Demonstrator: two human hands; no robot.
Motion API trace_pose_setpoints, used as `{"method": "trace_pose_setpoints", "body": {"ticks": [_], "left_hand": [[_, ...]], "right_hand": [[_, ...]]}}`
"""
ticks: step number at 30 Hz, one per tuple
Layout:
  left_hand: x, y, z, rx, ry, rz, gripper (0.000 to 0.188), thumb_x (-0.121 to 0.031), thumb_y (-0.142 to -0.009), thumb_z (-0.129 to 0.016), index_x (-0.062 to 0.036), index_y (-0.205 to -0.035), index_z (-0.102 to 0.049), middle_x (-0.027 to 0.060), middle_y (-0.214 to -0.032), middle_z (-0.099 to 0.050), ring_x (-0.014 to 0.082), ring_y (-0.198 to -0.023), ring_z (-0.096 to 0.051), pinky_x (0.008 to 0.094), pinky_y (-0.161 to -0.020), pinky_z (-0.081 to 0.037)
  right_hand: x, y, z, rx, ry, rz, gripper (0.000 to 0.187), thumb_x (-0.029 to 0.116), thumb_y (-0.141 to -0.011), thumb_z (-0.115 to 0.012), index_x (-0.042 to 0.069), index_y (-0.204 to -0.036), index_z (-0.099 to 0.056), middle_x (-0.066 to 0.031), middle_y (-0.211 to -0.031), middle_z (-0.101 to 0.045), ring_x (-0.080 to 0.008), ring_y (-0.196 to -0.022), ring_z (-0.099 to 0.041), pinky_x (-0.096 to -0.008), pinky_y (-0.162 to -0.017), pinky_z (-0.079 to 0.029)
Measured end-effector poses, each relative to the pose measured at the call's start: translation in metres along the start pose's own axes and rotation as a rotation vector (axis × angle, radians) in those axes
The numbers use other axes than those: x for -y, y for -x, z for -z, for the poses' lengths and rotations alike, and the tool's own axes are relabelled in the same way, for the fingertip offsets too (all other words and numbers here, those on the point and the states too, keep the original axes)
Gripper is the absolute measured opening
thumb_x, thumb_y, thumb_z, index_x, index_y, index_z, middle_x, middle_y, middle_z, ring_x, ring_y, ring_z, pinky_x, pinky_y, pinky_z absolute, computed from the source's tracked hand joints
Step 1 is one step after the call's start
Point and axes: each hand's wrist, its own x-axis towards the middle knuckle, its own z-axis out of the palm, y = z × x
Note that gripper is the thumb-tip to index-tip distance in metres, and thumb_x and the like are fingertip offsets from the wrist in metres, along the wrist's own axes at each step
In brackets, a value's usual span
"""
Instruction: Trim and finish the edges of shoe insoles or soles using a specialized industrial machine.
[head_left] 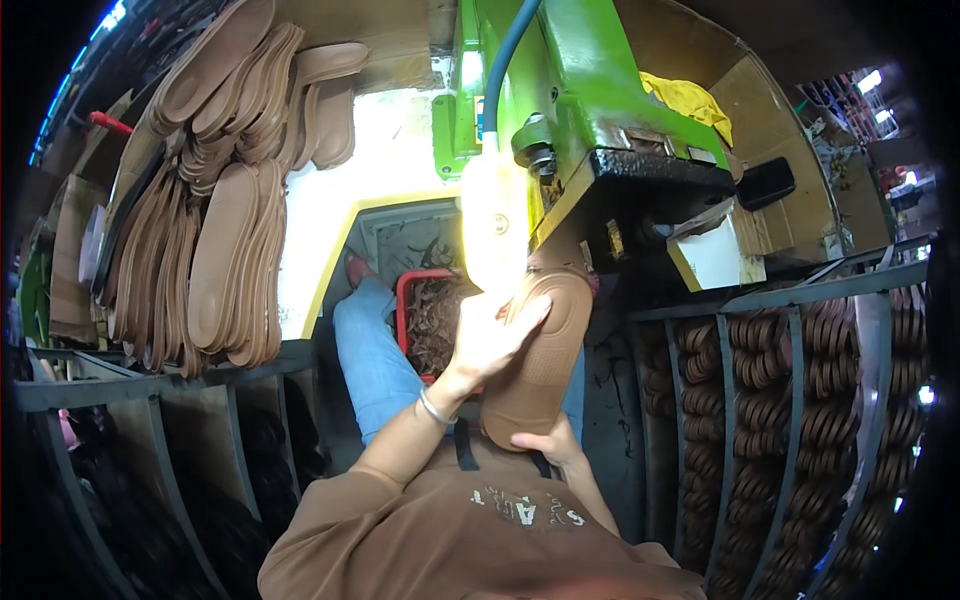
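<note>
A brown shoe sole (540,372) is held lengthwise in front of me, its far end close under the head of a green machine (588,100). My left hand (492,335) grips its left side near the far end, the thumb lying across the top face; the other fingers are partly hidden. At the near end my right hand (553,440) pinches the sole, thumb on top and fingers out of sight beneath it. A brightly lit lamp (497,222) hangs just beyond my left hand and hides part of the machine.
Stacked brown soles (235,255) cover the white table's left side. Below, a red bin (403,315) holds brown scraps beside my legs. Racks of brown soles (755,420) stand at right, and a rack with dark items (190,430) at left. A phone-like black object (766,184) lies far right.
</note>
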Motion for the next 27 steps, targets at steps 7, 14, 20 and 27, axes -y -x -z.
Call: {"method": "trace_pose_setpoints", "body": {"ticks": [7, 14, 20, 27], "left_hand": [[0.014, 0.016, 0.004, -0.022, 0.110, 0.173, 0.016, -0.012, -0.081, -0.070, 0.0008, -0.089, -0.065, -0.0021, -0.064, -0.057, 0.0034, -0.056, -0.047, 0.0212, -0.050, -0.040], [0.020, 0.006, 0.010, 0.009, 0.150, -0.007, 0.016, -0.010, -0.079, -0.071, 0.0008, -0.089, -0.065, -0.0002, -0.066, -0.059, 0.0044, -0.057, -0.049, 0.0221, -0.052, -0.041], [0.004, 0.005, 0.046, 0.061, 0.192, 0.000, 0.026, -0.007, -0.079, -0.070, 0.0036, -0.101, -0.063, 0.0078, -0.091, -0.065, 0.0093, -0.078, -0.059, 0.0240, -0.069, -0.048], [-0.004, 0.012, 0.092, -0.031, 0.238, 0.107, 0.030, 0.000, -0.073, -0.070, 0.0077, -0.100, -0.059, 0.0120, -0.093, -0.064, 0.0148, -0.084, -0.062, 0.0260, -0.076, -0.050]], "right_hand": [[0.045, 0.028, 0.073, -0.253, -0.141, 0.100, 0.056, 0.002, -0.055, -0.073, -0.005, -0.107, -0.053, -0.0124, -0.103, -0.061, -0.0202, -0.095, -0.060, -0.0317, -0.087, -0.047], [0.147, -0.031, 0.111, -0.389, -0.219, 0.452, 0.050, 0.005, -0.067, -0.067, -0.003, -0.114, -0.050, -0.0122, -0.110, -0.057, -0.0229, -0.104, -0.056, -0.0307, -0.095, -0.042], [0.193, -0.085, 0.085, -0.339, -0.222, 0.389, 0.045, 0.002, -0.079, -0.062, -0.005, -0.121, -0.047, -0.0113, -0.113, -0.056, -0.0190, -0.105, -0.055, -0.0295, -0.094, -0.042], [0.167, -0.094, 0.053, -0.219, -0.185, 0.432, 0.036, 0.005, -0.083, -0.063, -0.004, -0.115, -0.050, -0.0088, -0.108, -0.060, -0.0160, -0.098, -0.058, -0.0286, -0.089, -0.044]]}}
